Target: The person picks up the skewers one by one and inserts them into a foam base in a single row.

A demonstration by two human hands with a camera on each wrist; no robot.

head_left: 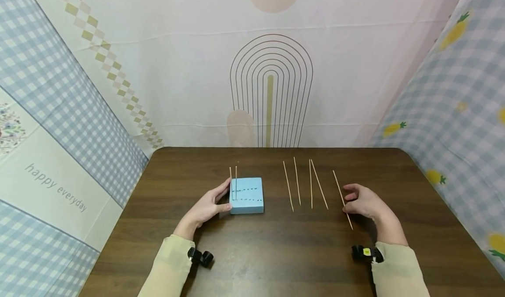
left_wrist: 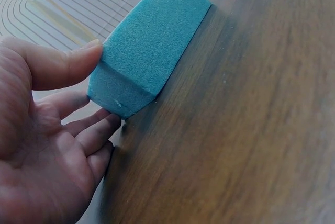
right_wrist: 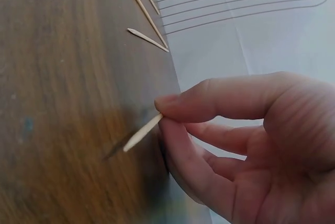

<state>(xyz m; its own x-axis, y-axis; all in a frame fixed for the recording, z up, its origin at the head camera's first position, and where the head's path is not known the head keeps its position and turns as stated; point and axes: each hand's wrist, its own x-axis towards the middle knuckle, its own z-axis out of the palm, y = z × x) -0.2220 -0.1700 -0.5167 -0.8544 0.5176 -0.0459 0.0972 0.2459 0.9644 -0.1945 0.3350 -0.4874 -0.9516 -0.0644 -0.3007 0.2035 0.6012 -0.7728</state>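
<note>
A light blue foam block lies on the table, with rows of dark dots across its top. Two thin wooden skewers stand upright near its left edge. My left hand holds the block by its left side, the thumb at the near corner and the fingers along the side. Off to the right, my right hand pinches another wooden skewer between thumb and index finger. In the right wrist view that skewer's pointed end sticks out past the fingertips.
Several loose skewers lie roughly side by side between the block and my right hand. The dark wooden table meets a hanging patterned cloth at its back edge. A camera is strapped to each wrist.
</note>
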